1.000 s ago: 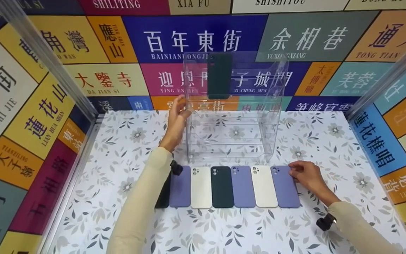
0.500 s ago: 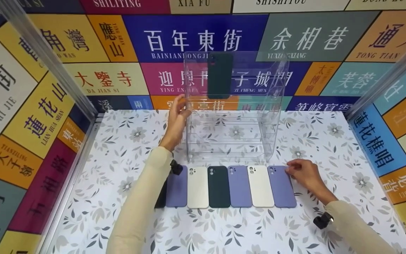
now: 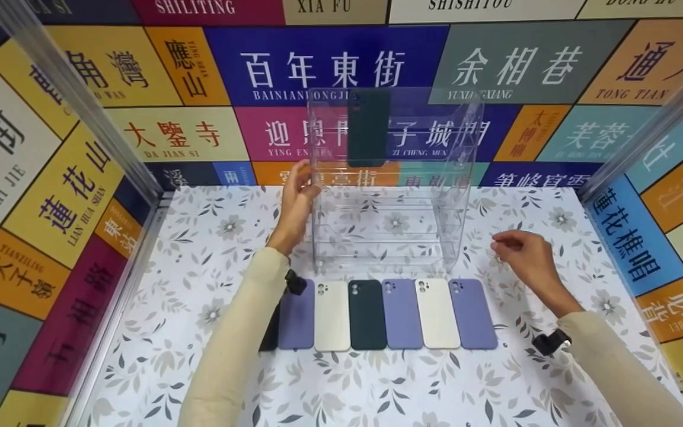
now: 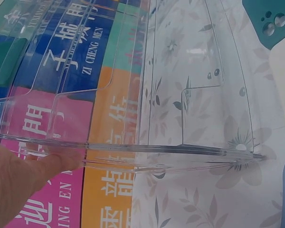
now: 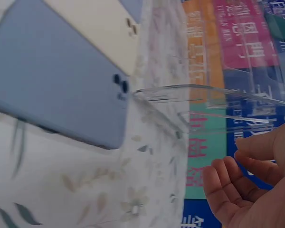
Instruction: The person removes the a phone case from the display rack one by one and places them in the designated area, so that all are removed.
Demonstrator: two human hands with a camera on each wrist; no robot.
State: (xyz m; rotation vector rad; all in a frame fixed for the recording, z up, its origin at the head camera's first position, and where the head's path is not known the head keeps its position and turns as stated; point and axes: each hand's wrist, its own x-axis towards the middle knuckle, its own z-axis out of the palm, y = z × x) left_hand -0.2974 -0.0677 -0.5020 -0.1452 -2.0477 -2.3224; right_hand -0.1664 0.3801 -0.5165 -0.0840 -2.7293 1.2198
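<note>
A clear acrylic display rack (image 3: 395, 237) with several tiers stands at the back of the table. My left hand (image 3: 297, 207) grips its left side edge; the left wrist view shows the thumb (image 4: 61, 161) against the clear panel. On the top tier leans a dark green phone case (image 3: 369, 127). Before the rack lies a row of phone cases, among them a white one (image 3: 332, 314), a dark green one (image 3: 367, 314) and a purple one (image 3: 473, 313) at the right end. My right hand (image 3: 528, 258) hovers right of the rack, fingers loosely bent and holding nothing.
A dark case (image 3: 270, 332) at the row's left end is mostly hidden by my left sleeve. The floral tablecloth (image 3: 424, 385) covers the table. Printed panels surround it, with metal corner posts (image 3: 110, 124) at the sides.
The row of cases has shifted slightly left. My right hand has let go of the right-end purple phone case and risen away toward the rack's right side. My left hand stays on the rack.
</note>
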